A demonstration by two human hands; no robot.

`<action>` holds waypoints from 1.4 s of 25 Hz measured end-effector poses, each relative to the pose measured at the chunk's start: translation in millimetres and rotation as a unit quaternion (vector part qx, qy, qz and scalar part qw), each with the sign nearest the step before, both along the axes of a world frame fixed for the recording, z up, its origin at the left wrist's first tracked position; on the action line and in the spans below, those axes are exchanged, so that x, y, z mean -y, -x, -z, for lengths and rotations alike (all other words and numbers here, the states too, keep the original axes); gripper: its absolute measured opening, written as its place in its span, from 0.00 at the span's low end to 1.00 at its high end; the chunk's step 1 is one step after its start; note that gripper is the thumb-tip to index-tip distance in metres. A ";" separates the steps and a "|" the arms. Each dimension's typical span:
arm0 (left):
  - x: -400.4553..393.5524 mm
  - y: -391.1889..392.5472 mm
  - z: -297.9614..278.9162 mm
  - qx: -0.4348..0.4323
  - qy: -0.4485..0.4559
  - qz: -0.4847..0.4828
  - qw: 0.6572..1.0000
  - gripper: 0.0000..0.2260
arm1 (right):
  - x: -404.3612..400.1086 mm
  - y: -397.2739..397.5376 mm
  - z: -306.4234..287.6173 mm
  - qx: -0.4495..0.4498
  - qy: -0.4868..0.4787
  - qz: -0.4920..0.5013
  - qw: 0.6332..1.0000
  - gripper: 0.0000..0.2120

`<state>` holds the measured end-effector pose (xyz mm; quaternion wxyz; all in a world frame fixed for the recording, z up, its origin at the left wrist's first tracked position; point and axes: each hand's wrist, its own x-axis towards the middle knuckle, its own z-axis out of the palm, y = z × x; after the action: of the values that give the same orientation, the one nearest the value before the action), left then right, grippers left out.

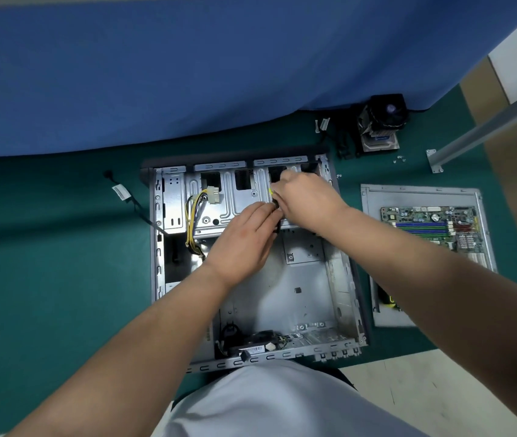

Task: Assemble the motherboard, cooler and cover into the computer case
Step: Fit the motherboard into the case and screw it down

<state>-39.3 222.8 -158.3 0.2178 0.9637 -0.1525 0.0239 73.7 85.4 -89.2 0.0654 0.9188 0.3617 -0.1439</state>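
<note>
Here, my left hand (244,241) and right hand (306,197) both pinch a cable (275,216) at the case's (345,279) 12 o'clock end, clearing the floor for the motherboard (430,225) at 3 o'clock.

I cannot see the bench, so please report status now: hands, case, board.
Both hands, left hand and right hand, on a cable in the open case. Board outside, on the cover. Cooler aside.
</note>
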 end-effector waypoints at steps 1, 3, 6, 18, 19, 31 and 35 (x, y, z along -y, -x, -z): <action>-4.0 3.1 -0.6 0.003 -0.006 0.014 1.000 0.20 | 4.6 5.7 0.6 -0.008 -0.008 0.008 1.000 0.15; -13.6 10.4 -2.1 -0.002 -0.014 0.033 0.999 0.21 | 9.2 16.7 4.1 -0.010 -0.004 0.017 1.000 0.21; -26.2 22.7 -3.1 -0.048 -0.051 0.026 0.997 0.27 | 4.2 28.2 11.4 0.023 0.040 0.010 0.999 0.27; -29.7 41.8 2.6 -0.067 -0.087 -0.030 0.994 0.35 | 67.3 112.5 19.3 0.027 -0.157 0.212 0.964 0.19; -28.8 41.7 3.1 -0.061 -0.087 -0.031 0.994 0.34 | 77.9 127.5 20.6 0.039 -0.169 0.235 0.956 0.18; 7.5 43.5 -14.3 -0.026 -0.017 -0.073 0.997 0.25 | 203.2 138.5 55.7 -0.102 -0.140 0.545 0.820 0.20; 85.3 11.3 -33.7 -0.051 -0.006 -0.031 0.998 0.23 | 225.8 124.8 88.0 -0.191 -0.016 0.523 0.830 0.26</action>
<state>-50.5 137.5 -124.6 0.2183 0.9694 -0.1110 -0.0191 -51.2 -140.4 -177.2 -0.1051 0.9258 -0.1654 -0.3231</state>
